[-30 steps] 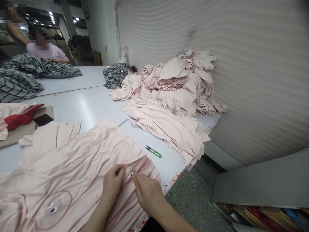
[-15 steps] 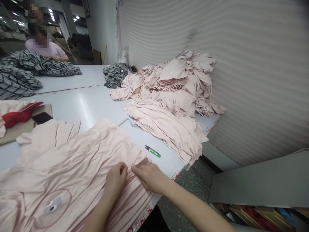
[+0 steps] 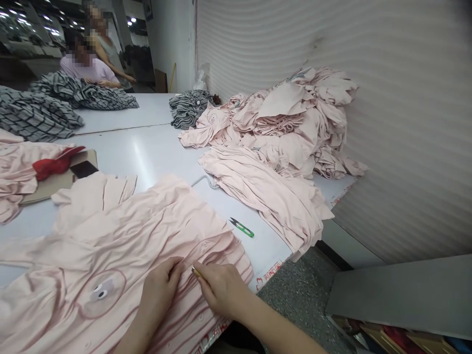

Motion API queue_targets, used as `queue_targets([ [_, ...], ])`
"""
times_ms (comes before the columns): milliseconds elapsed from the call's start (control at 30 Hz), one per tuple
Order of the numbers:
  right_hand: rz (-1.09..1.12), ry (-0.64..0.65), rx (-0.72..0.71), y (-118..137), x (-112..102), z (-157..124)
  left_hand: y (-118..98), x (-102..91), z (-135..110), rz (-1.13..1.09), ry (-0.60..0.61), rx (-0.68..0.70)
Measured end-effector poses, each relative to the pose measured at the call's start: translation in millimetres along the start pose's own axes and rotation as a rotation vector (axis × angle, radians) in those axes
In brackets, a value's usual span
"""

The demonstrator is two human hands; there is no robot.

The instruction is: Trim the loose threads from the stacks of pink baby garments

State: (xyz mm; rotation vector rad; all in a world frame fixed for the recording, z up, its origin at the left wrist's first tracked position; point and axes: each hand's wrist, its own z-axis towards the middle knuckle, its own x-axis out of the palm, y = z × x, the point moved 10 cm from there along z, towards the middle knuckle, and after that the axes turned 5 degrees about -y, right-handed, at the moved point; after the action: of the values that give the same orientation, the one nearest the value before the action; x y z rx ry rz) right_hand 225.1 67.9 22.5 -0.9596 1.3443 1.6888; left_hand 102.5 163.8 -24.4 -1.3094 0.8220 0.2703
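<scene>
A pale pink garment (image 3: 121, 231) with a round eye print lies spread on the white table (image 3: 147, 152) in front of me. My left hand (image 3: 159, 287) rests on it near the hem, fingers curled and pinching the cloth. My right hand (image 3: 220, 287) lies just to the right, closed on a small yellowish tool (image 3: 196, 272) whose tip touches the fabric beside my left fingers.
Green-handled thread snips (image 3: 241, 227) lie on the table right of the garment. A heap of pink garments (image 3: 287, 132) fills the right side by the ribbed wall. Grey checked cloth (image 3: 40, 108) lies far left, with two people behind it. A red cloth (image 3: 53, 164) sits on cardboard.
My hands have shifted a little toward me along the hem. The yellowish tool tip shows again in my right hand. The view has swung left.
</scene>
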Motion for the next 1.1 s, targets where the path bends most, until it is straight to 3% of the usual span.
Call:
queue_targets([
  [100,-0.163,0.033,0.049,10,16,5,0,6.4,-2,-0.004,-0.058,0.108],
  [267,-0.304,0.18,0.219,8,39,19,-20,20.5,-24,0.145,-0.144,0.352],
  [333,-0.305,0.242,0.18,6,37,22,-24,20.0,-25,0.2,-0.151,0.326],
  [467,-0.239,0.258,-0.047,9,14,15,-16,18.1,-4,0.108,-0.04,0.118],
  [600,-0.17,0.164,0.013,0,-3,3,-12,9.7,7,0.059,-0.086,0.058],
  [833,-0.114,0.096,0.054,10,0,0,-9,8.0,1,0.057,-0.125,0.022],
  [1100,-0.262,0.162,0.101,8,10,2,-10,7.9,7,0.092,-0.145,0.031],
])
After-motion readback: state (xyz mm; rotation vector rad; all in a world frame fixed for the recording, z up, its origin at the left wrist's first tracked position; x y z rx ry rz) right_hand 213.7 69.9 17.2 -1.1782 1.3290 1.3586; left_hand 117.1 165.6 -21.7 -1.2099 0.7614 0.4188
